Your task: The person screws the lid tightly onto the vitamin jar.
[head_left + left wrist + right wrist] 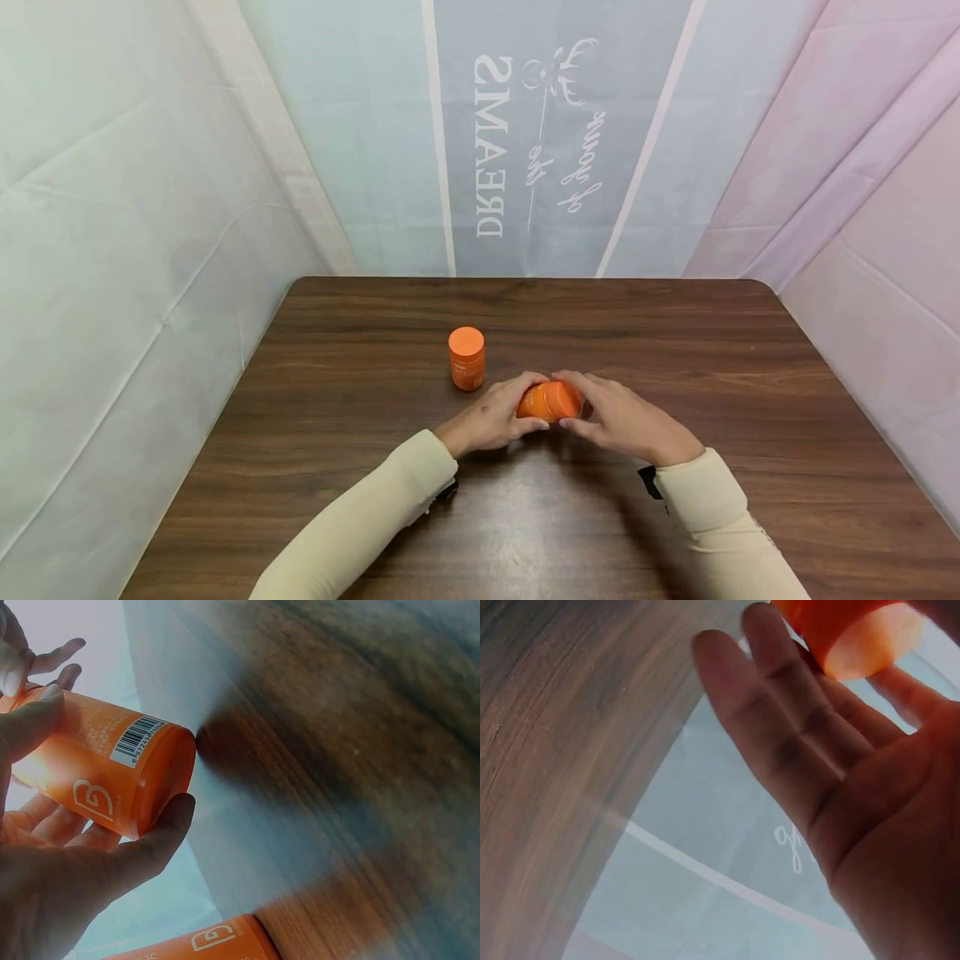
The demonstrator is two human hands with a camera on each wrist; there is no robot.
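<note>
My left hand (pixel 491 418) grips an orange plastic jar (pixel 538 403) by its body and holds it on its side, lid to the right. In the left wrist view, a white barcode label (pixel 136 741) and a pale logo show near its base. At the other end, the thumb and fingers of my right hand (pixel 630 419) span the orange lid (pixel 874 641), with two fingers reaching out straighter beside it. Another orange jar (pixel 467 365), with its lid on, stands upright on the table to the left of my hands.
The dark wood-grain table (pixel 360 333) has a far edge with rounded corners. Behind it hangs a pale blue-grey cloth (pixel 555 242) with mirrored white lettering. Whitish sheets (pixel 112 292) hang along the left and right sides.
</note>
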